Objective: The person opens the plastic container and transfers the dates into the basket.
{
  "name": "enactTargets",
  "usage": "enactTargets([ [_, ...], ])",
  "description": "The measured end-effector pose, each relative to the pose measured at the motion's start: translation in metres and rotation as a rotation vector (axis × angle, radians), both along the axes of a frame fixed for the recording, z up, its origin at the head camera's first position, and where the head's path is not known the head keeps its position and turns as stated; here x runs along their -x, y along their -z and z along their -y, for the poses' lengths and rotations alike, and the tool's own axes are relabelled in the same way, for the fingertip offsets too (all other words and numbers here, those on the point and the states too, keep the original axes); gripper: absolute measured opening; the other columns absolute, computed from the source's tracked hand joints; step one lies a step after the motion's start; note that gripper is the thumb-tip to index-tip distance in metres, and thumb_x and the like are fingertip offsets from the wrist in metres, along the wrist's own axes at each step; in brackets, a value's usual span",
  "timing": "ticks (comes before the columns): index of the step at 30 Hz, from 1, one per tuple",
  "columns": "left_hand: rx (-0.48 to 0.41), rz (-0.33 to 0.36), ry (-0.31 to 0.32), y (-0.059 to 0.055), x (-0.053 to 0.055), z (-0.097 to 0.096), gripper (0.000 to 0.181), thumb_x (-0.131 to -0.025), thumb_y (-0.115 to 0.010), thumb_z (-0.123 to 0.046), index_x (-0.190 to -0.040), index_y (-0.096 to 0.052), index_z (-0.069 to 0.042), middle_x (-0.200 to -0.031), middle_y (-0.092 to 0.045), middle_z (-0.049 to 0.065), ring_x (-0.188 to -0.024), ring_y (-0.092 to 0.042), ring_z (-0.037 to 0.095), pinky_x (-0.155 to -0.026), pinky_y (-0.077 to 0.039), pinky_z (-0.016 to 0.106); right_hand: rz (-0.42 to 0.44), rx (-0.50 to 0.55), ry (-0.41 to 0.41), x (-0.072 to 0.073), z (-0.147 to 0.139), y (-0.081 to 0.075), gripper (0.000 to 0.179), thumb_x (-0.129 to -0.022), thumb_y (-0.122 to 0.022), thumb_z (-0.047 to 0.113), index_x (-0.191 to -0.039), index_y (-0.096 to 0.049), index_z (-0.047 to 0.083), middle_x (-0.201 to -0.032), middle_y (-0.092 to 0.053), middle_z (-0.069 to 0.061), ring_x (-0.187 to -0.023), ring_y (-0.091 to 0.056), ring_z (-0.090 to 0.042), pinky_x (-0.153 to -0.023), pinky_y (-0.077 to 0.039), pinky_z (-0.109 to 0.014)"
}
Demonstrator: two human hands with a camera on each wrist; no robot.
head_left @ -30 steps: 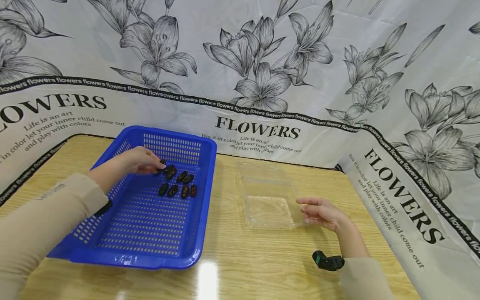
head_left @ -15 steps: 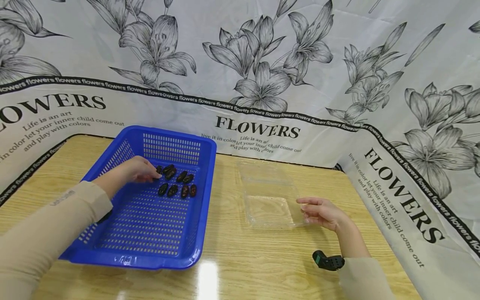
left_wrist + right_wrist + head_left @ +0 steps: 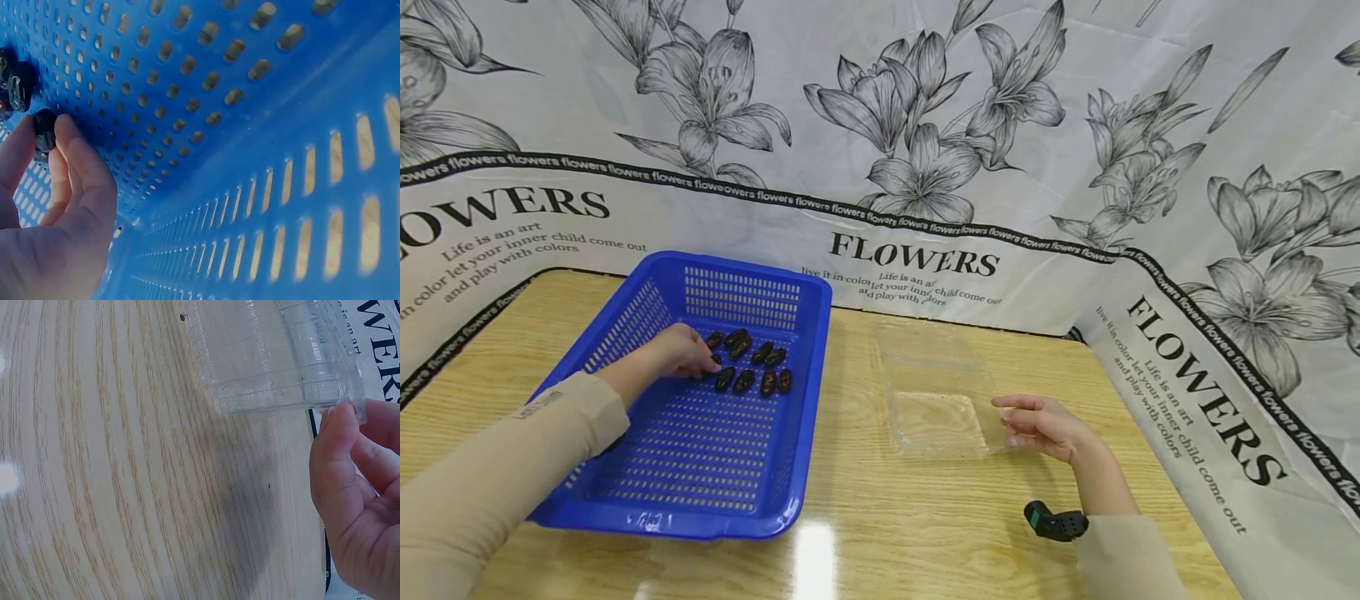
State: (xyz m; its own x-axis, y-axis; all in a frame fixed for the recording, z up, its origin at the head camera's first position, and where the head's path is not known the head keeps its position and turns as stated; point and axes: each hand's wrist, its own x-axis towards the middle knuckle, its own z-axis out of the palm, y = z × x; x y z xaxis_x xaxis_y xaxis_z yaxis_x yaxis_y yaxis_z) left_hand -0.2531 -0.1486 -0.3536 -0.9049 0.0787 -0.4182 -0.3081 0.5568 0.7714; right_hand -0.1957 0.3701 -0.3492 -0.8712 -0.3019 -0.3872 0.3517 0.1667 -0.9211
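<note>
Inside the blue basket (image 3: pixel 816 400), my left hand (image 3: pixel 681 352) pinches a dark, glossy date (image 3: pixel 45 130) between thumb and fingertips, low over the perforated floor. Several more dates (image 3: pixel 743 382) lie in short rows just right of these fingers, dark brown to black, one with a reddish tint. On the right, my right hand (image 3: pixel 1045 427) pinches the near right corner of a clear plastic box (image 3: pixel 936 408) between thumb and fingers. The box's hinged lid (image 3: pixel 925 340) lies folded back toward the wall.
Under everything is a light wood table (image 3: pixel 880 517). A white cloth printed with flowers (image 3: pixel 917 267) walls off its back and sides. The basket's raised sides surround my left hand. A black wrist device (image 3: pixel 1056 522) sits by my right sleeve.
My left hand has moved nearer to me inside the basket. A date it held earlier now lies at the left of the back row. The right hand and box stay put.
</note>
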Motion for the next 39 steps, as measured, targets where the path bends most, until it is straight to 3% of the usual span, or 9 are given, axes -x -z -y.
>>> enactTargets([
  [9, 0.041, -0.029, -0.001, -0.001, -0.003, 0.002, 0.014, -0.077, -0.069, 0.003, -0.079, -0.055, 0.003, -0.062, -0.053, 0.001, -0.054, -0.052, 0.01, -0.055, -0.046, 0.024, -0.002, -0.002, -0.004, 0.002, -0.001, 0.004, 0.022, -0.093, -0.053, 0.003, -0.109, -0.064, 0.012, -0.083, -0.06, -0.002, -0.069, -0.06, -0.01, -0.062, -0.052, -0.021],
  [18, 0.07, -0.03, -0.003, 0.001, -0.003, 0.0, 0.015, -0.077, -0.07, 0.0, -0.081, -0.056, 0.003, -0.061, -0.054, 0.002, -0.056, -0.052, 0.012, -0.056, -0.046, 0.025, -0.006, -0.014, -0.005, 0.003, -0.002, 0.006, 0.022, -0.092, -0.054, 0.003, -0.111, -0.063, 0.01, -0.084, -0.06, -0.003, -0.069, -0.059, -0.01, -0.062, -0.052, -0.021],
  [30, 0.029, -0.002, 0.031, -0.005, -0.001, 0.007, 0.014, -0.081, -0.066, 0.0, -0.087, -0.055, 0.003, -0.071, -0.055, 0.003, -0.063, -0.056, 0.013, -0.065, -0.048, 0.03, -0.008, -0.032, 0.019, 0.001, 0.0, 0.003, 0.023, -0.093, -0.054, 0.003, -0.113, -0.062, 0.008, -0.084, -0.061, -0.003, -0.069, -0.06, -0.011, -0.062, -0.053, -0.021],
  [35, -0.033, -0.028, 0.07, -0.013, 0.0, 0.013, 0.018, -0.083, -0.066, -0.006, -0.092, -0.055, 0.005, -0.073, -0.057, 0.003, -0.063, -0.056, 0.012, -0.063, -0.049, 0.029, -0.009, -0.052, 0.025, -0.001, 0.001, 0.001, 0.027, -0.093, -0.053, 0.003, -0.119, -0.059, 0.004, -0.084, -0.06, -0.003, -0.071, -0.06, -0.011, -0.062, -0.053, -0.021],
  [39, -0.097, -0.065, 0.114, -0.025, 0.0, 0.024, 0.03, -0.085, -0.067, -0.016, -0.1, -0.056, 0.008, -0.085, -0.06, 0.009, -0.068, -0.059, 0.012, -0.069, -0.052, 0.029, 0.004, -0.045, 0.034, -0.002, 0.002, 0.0, 0.029, -0.092, -0.055, 0.004, -0.121, -0.058, 0.002, -0.084, -0.061, -0.003, -0.071, -0.061, -0.011, -0.063, -0.053, -0.021],
])
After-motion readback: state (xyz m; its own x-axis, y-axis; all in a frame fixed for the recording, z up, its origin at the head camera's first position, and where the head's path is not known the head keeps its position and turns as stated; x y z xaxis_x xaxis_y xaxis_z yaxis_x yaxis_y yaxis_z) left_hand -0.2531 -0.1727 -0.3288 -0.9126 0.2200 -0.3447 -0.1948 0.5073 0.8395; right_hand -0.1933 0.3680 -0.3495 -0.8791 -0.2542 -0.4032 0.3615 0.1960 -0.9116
